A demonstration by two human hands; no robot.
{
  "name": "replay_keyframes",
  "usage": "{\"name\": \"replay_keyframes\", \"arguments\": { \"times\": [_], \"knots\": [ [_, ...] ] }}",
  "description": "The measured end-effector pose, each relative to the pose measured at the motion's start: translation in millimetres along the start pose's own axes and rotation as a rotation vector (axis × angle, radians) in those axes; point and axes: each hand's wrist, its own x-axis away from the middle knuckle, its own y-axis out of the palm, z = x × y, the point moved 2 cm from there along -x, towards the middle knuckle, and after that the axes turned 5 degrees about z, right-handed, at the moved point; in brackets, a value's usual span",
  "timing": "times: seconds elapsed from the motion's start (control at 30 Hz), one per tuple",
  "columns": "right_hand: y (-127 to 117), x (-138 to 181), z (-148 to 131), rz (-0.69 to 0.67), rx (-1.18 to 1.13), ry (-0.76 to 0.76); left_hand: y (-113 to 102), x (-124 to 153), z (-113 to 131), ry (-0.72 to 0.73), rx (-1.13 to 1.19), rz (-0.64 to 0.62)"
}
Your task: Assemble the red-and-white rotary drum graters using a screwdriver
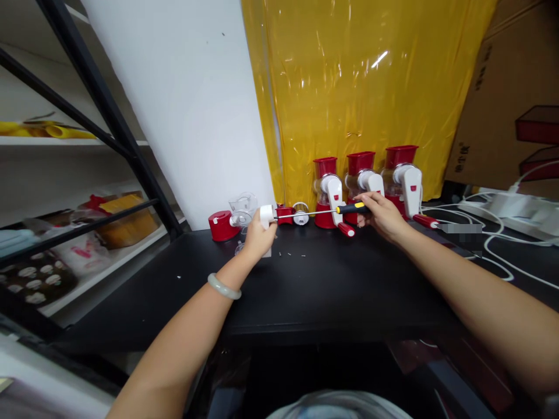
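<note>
My left hand (pixel 259 238) is closed around a white plastic part (pixel 266 215) above the black table. In my right hand (pixel 379 215) is a screwdriver (pixel 353 208) with a black and yellow handle, gripped at the handle's end. Its long shaft points left, and the tip meets or nearly meets the white part; exact contact is too small to make out. Just behind lie a red part (pixel 285 215) and a round white-rimmed drum (pixel 300 213). Left of my left hand are a red base (pixel 222 226) and a clear plastic housing (pixel 243 208).
Three red and white hand-crank graters (pixel 328 192) stand along the back. Several tiny screws (pixel 289 254) lie on the black table (pixel 305 297). White cables and a power strip (pixel 510 206) occupy the right side. A black-framed shelf (pixel 87 70) rises at left, and a cardboard box (pixel 502 99) stands back right.
</note>
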Motion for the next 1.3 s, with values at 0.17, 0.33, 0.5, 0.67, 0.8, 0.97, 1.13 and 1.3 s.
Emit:
{"name": "replay_keyframes", "arguments": {
  "times": [0.17,0.33,0.5,0.67,0.8,0.97,1.13,1.3],
  "knots": [
    [-2.0,-1.0,0.3,0.006,0.058,-0.014,1.5,0.7,1.8,-0.003,0.02,-0.046],
    [-1.2,2.1,-6.3,-0.02,-0.049,0.032,2.5,1.5,0.7,-0.029,0.031,-0.062],
    [-3.0,1.8,-6.5,0.006,-0.05,0.03,4.5,1.5,-6.2,-0.063,0.052,-0.083],
    [-4.5,0.0,-4.2,0.013,-0.056,0.027,5.5,1.7,-6.5,-0.065,0.043,-0.097],
    [-3.9,1.1,-3.5,0.005,-0.002,-0.008,4.2,2.0,-1.9,-0.079,0.039,-0.09],
    [-2.8,1.5,-2.3,0.006,0.092,-0.05,3.6,2.4,0.4,-0.079,0.046,-0.085],
    [-3.4,1.8,-3.0,-0.018,0.034,-0.049,3.2,2.7,3.0,-0.072,0.048,-0.078],
    [-3.7,5.2,-5.5,-0.073,-0.036,-0.04,3.2,2.9,4.0,-0.108,0.105,-0.067]
  ]
}}
